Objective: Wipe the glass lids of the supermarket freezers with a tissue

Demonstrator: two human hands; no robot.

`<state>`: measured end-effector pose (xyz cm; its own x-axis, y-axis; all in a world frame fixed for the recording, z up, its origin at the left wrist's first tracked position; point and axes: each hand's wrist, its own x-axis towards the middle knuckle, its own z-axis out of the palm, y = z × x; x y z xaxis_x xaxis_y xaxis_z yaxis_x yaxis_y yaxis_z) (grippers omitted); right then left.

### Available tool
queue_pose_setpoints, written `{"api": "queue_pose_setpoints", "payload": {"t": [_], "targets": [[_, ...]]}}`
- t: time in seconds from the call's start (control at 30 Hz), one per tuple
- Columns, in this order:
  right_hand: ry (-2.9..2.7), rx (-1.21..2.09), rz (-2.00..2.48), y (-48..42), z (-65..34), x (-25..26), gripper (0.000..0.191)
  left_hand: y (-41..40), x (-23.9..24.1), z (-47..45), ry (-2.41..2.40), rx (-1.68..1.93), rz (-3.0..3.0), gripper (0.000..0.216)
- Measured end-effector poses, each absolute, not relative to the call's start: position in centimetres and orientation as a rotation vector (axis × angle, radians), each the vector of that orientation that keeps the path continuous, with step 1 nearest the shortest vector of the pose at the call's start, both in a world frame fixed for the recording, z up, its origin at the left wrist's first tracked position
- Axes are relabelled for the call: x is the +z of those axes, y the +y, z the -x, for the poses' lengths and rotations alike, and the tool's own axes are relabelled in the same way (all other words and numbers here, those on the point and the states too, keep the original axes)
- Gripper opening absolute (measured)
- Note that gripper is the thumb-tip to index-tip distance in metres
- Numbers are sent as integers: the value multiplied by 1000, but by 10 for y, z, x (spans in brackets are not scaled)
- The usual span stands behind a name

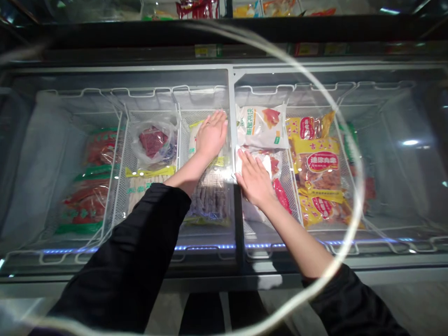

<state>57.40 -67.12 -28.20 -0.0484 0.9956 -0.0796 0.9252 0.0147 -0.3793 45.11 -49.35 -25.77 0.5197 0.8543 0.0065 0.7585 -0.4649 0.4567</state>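
Observation:
My left hand point(212, 135) lies flat on the glass lid point(206, 233) of a chest freezer, just left of the middle frame bar point(231, 98). Its fingers are stretched out and it holds nothing. Right of the bar, my right hand point(255, 177) is spread flat over a white cloth point(266, 163), pressing it against the glass. Most of the cloth is hidden under the palm, and whether it is fabric or paper I cannot tell. Beneath the glass, under my right hand, lie white food packs point(261, 125). Below my left hand is a clear bag of greyish food point(210, 193).
Wire baskets point(117, 186) divide the freezer. Yellow packs point(320, 161) sit at the right, red and green packs point(89, 196) at the left, and a bag of dark red meat point(153, 140) between. A blurred white loop point(359, 186) crosses the near view. Shelves with packs run along the top.

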Motion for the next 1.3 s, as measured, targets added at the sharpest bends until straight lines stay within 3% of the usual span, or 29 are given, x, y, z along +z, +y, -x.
{"api": "queue_pose_setpoints", "payload": {"t": [0.27,0.57,0.77,1.03,1.3], "targets": [[-1995,450,2124,-669,-575,-278,63,-617,-251,-424,1219,94,-2389,61],[-2222,542,1962,-782,-598,-272,61,-729,-255,-407,1399,90,-2293,68],[-2043,441,2092,-765,-582,-280,64,-744,-264,-408,1498,135,-2312,67],[-2374,636,1756,-828,-610,-270,60,-740,-261,-408,1491,87,-2316,70],[-2095,561,2028,-811,-567,-275,65,-742,-258,-409,1493,97,-2349,64]]}}
